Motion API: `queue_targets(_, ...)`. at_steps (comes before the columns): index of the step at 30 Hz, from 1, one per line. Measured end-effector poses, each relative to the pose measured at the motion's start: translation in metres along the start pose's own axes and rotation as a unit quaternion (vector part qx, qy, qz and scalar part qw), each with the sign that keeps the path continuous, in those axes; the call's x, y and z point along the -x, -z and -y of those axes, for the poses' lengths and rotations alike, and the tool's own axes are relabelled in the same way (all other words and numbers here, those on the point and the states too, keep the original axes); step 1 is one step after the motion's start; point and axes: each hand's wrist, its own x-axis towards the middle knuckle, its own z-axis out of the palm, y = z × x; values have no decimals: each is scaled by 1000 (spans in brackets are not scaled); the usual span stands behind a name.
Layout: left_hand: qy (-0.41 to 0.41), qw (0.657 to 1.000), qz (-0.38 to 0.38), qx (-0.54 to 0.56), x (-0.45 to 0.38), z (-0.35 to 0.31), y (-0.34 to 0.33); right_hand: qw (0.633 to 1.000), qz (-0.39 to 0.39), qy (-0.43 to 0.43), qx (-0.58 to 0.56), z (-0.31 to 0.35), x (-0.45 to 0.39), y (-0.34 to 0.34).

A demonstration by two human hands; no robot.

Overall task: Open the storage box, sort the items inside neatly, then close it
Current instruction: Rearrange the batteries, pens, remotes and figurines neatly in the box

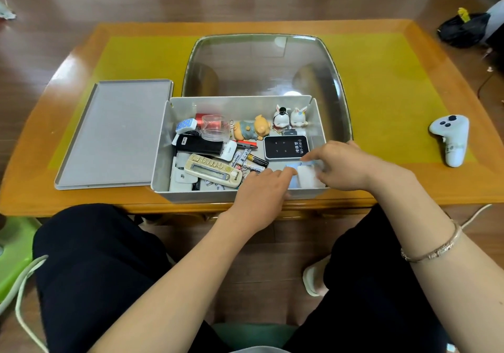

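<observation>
Storage box [163, 145] open, lid [114, 134] beside.

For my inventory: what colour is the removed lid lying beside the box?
Plain grey; the lid shows clearly in the head view.

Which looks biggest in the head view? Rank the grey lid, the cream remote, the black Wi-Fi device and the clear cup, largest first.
1. Grey lid, by far the largest.
2. Cream remote.
3. Black Wi-Fi device, shorter than the remote but wider; close call.
4. Clear cup, smallest, though it sits slightly farther from the camera.
</observation>
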Motion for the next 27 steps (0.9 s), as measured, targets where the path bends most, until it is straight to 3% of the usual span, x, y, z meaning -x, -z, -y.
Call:
queue_targets(14, -13, 1000, 8, -15, 1, 2, -1, 999, -42, 12, -21, 6, -1, -12)
queue_targets(27, -24, 999, 17, -21, 1, 3, 0, 999, -36, 17, -14, 3, -9, -12)
